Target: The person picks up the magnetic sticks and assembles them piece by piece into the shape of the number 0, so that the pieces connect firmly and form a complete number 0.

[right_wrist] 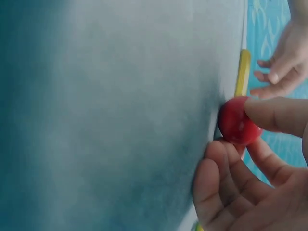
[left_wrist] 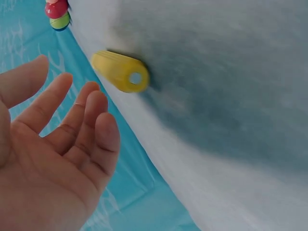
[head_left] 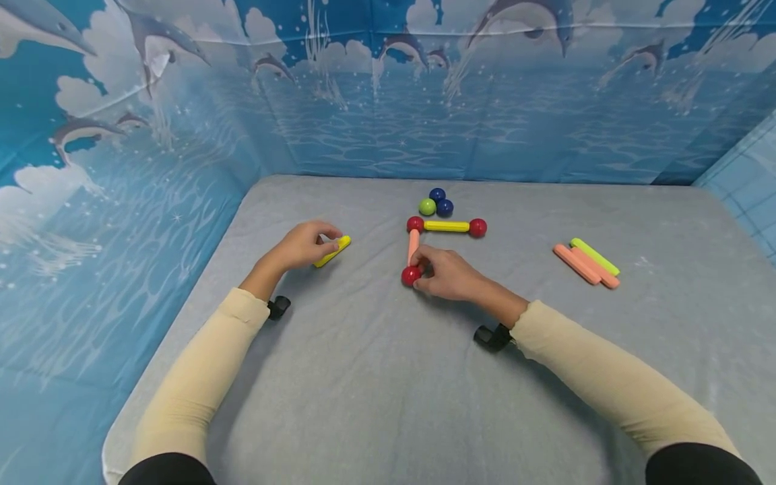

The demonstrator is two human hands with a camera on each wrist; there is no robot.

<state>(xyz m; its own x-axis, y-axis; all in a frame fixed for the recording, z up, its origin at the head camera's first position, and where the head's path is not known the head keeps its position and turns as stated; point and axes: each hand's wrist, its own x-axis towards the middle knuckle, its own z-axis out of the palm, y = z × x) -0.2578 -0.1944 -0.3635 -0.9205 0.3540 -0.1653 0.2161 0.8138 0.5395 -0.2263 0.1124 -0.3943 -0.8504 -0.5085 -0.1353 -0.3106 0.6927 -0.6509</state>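
My right hand [head_left: 426,271] pinches a red ball [head_left: 410,275] between thumb and fingers on the grey table [head_left: 376,377]; the right wrist view shows the same red ball [right_wrist: 235,122] in that pinch. An orange stick [head_left: 413,246] runs from this ball up to a second red ball [head_left: 415,223]. From there a yellow stick [head_left: 446,226] leads right to a third red ball [head_left: 477,228]. My left hand [head_left: 324,240] is beside a loose yellow stick [head_left: 332,251]. In the left wrist view the left hand [left_wrist: 62,144] has straight fingers, apart from the yellow stick [left_wrist: 120,72].
Two blue balls [head_left: 440,201] and a green ball [head_left: 427,207] cluster behind the frame. Two orange sticks [head_left: 582,265] and a green stick [head_left: 595,256] lie at the right. Dolphin-print cloth walls [head_left: 388,101] enclose the table on three sides.
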